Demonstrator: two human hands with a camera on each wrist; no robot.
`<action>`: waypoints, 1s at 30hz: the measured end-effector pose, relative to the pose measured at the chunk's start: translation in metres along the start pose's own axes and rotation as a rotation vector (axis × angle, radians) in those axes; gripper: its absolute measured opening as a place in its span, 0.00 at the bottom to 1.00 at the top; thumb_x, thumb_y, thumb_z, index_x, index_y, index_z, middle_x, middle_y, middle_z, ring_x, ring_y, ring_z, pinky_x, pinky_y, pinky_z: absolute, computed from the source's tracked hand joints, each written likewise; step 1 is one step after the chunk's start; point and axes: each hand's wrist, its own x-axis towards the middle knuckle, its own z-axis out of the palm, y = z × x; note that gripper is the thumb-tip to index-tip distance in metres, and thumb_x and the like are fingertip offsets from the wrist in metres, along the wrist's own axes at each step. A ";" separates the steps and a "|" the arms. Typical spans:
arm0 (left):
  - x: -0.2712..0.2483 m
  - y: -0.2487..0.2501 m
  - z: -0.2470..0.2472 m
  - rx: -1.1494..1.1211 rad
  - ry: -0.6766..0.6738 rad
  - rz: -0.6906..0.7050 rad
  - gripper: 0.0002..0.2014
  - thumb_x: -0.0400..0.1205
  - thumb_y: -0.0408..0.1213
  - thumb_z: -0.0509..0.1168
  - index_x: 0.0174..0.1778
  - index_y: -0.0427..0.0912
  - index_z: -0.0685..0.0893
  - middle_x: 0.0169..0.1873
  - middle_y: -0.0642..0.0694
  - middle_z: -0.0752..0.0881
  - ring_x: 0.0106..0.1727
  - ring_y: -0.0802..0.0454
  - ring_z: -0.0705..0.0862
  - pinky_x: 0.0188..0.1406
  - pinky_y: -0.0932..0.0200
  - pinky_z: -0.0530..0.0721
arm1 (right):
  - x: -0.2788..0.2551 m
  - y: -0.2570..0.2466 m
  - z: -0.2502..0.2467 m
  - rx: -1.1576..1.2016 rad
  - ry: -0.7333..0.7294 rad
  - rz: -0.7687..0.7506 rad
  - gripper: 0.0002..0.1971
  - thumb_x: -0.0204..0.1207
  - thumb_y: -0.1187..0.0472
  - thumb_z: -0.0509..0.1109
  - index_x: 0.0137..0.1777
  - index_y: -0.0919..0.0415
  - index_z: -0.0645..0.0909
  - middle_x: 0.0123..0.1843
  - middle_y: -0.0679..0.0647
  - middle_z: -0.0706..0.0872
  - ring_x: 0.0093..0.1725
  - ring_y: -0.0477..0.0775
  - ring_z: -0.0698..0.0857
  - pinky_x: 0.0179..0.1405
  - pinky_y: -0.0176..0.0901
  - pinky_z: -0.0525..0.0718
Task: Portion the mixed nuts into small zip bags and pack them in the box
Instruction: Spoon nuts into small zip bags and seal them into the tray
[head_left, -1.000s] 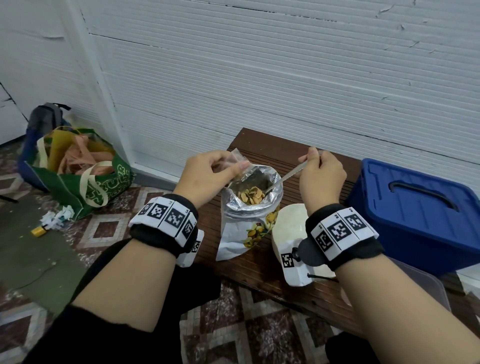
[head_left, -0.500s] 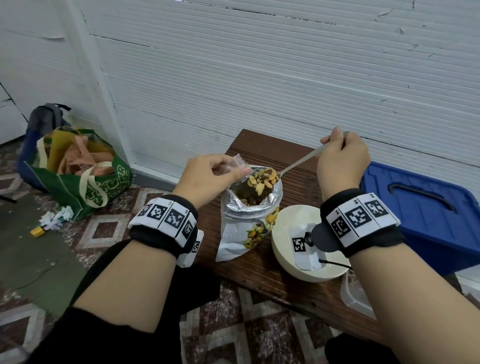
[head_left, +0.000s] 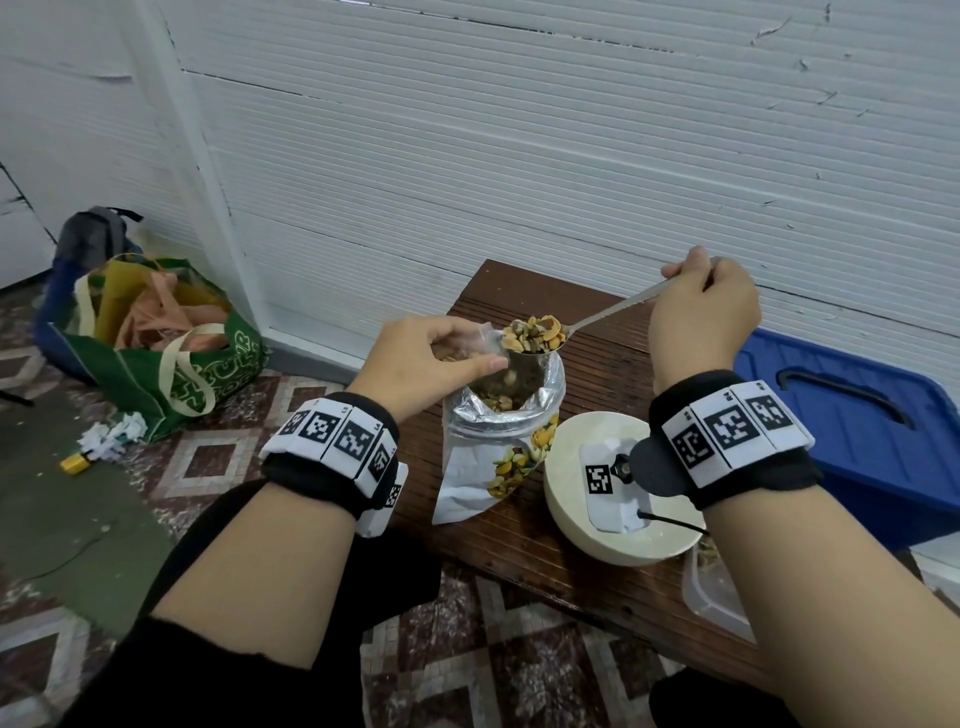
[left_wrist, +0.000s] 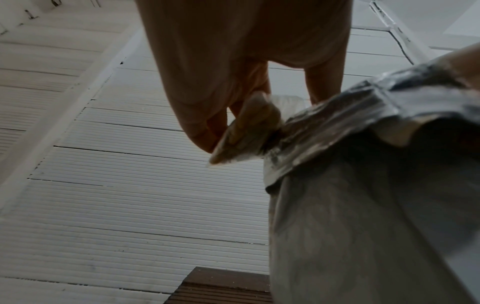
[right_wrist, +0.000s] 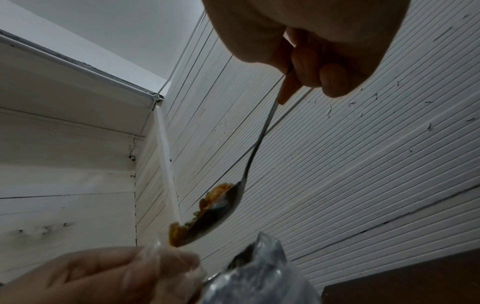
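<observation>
A foil nut pouch (head_left: 498, 441) stands open on the brown bench (head_left: 597, 364). My left hand (head_left: 431, 364) pinches a small clear zip bag (head_left: 480, 343) beside the pouch's mouth; the same zip bag (left_wrist: 249, 127) shows between thumb and fingers in the left wrist view. My right hand (head_left: 701, 306) grips the handle of a metal spoon (head_left: 597, 317), whose bowl, heaped with mixed nuts (head_left: 535, 332), hovers above the pouch next to the zip bag. From below, the loaded spoon (right_wrist: 221, 209) hangs just over the zip bag (right_wrist: 171, 259).
A white bowl (head_left: 576, 514) sits on the bench right of the pouch. A clear plastic box (head_left: 711, 587) with nuts lies at the bench's near right. A blue lidded tub (head_left: 852, 431) stands further right. A green shopping bag (head_left: 156, 343) rests on the floor at left.
The right hand has lifted the spoon out of the pouch, loaded with nuts, up and toward the zip bag. The left hand has kept hold of the bag.
</observation>
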 end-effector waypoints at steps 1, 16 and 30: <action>0.000 0.001 0.000 -0.006 -0.012 -0.003 0.22 0.68 0.52 0.78 0.57 0.49 0.88 0.44 0.58 0.89 0.40 0.69 0.84 0.42 0.70 0.80 | 0.000 -0.001 0.000 0.002 0.003 -0.005 0.16 0.87 0.57 0.54 0.45 0.61 0.80 0.41 0.45 0.82 0.32 0.38 0.75 0.34 0.30 0.71; -0.004 0.010 0.009 -0.015 -0.005 0.041 0.22 0.64 0.51 0.80 0.53 0.58 0.86 0.42 0.66 0.86 0.43 0.79 0.82 0.43 0.82 0.78 | -0.019 -0.005 0.012 0.028 -0.133 -0.095 0.16 0.86 0.54 0.56 0.43 0.58 0.81 0.39 0.51 0.85 0.40 0.48 0.85 0.34 0.27 0.76; -0.004 0.007 0.012 -0.084 0.075 0.051 0.20 0.68 0.55 0.75 0.54 0.53 0.85 0.43 0.63 0.85 0.44 0.74 0.82 0.41 0.79 0.80 | -0.025 -0.011 0.003 0.273 -0.108 -0.331 0.12 0.84 0.52 0.59 0.39 0.44 0.79 0.33 0.44 0.83 0.35 0.49 0.84 0.41 0.50 0.82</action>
